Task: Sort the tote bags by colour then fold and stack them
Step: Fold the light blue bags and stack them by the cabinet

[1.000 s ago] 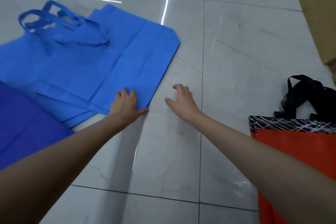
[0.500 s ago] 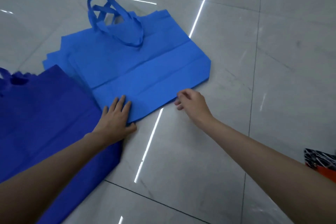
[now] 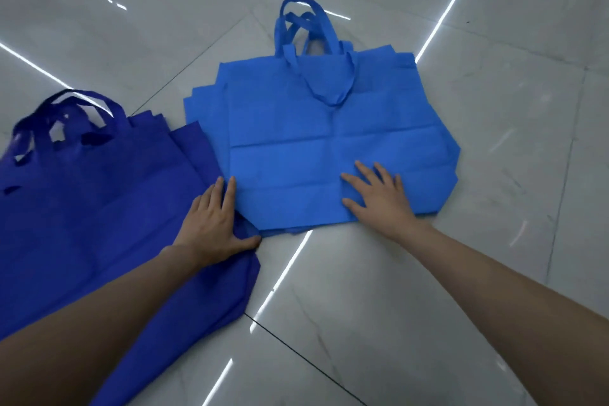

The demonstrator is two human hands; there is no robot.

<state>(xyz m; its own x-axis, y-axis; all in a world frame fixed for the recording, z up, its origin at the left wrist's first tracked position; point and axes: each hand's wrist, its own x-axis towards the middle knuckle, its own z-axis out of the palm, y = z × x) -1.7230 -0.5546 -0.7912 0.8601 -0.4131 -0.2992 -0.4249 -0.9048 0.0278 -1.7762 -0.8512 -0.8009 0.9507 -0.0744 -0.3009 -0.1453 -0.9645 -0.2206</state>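
Light-blue tote bags (image 3: 290,155) are lying fanned under the right grip (image 3: 382,201), the left grip (image 3: 214,224) at their edge, both flat and empty; squaring them before folding is looking wise.

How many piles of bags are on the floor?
2. Light blue pile in the middle, under the right hand; dark blue pile left, under the left hand. More may lie off-frame.
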